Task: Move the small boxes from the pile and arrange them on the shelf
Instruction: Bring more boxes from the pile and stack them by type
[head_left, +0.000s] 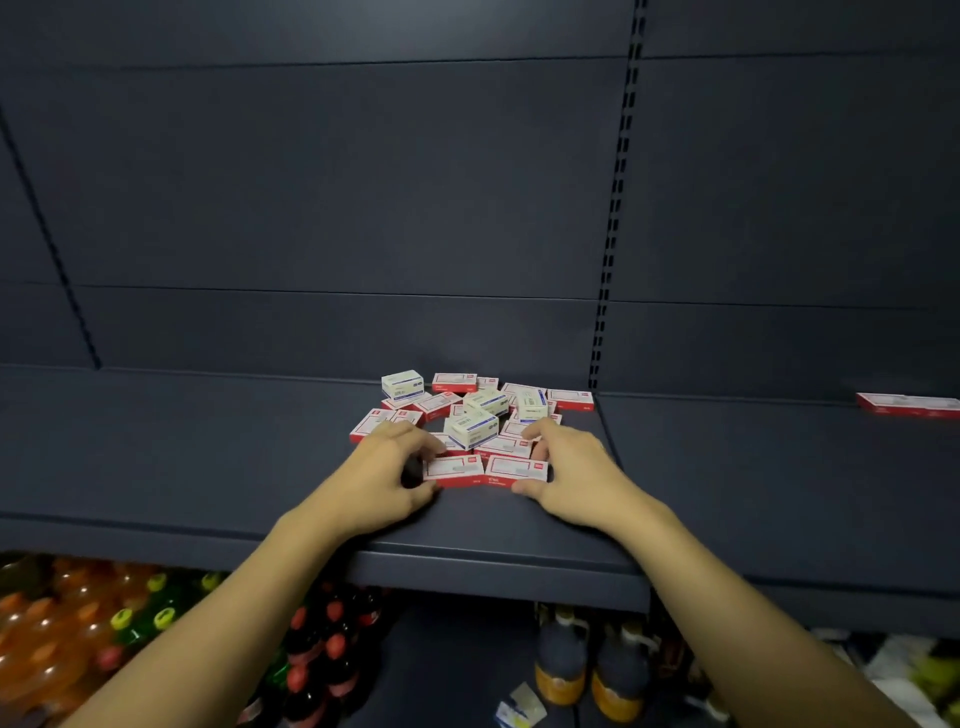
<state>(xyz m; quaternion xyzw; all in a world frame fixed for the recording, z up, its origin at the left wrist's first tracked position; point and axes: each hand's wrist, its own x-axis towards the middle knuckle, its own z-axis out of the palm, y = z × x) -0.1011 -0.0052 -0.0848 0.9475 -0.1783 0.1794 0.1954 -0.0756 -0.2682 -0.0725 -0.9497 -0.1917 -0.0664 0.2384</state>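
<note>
Lower level, under the dark deck: orange soda bottles (47, 644) near left, green-capped bottles (156, 603) beside them, red-capped dark bottles (322, 654) mid, two orange-labelled jugs (587, 670) right, blurry packets (914, 670) far right.

Lighting: dim, with soft light falling from above onto the shelf (260, 467). Wide-angle bending showing at edges; bottles (78, 623) below blurring.
</note>
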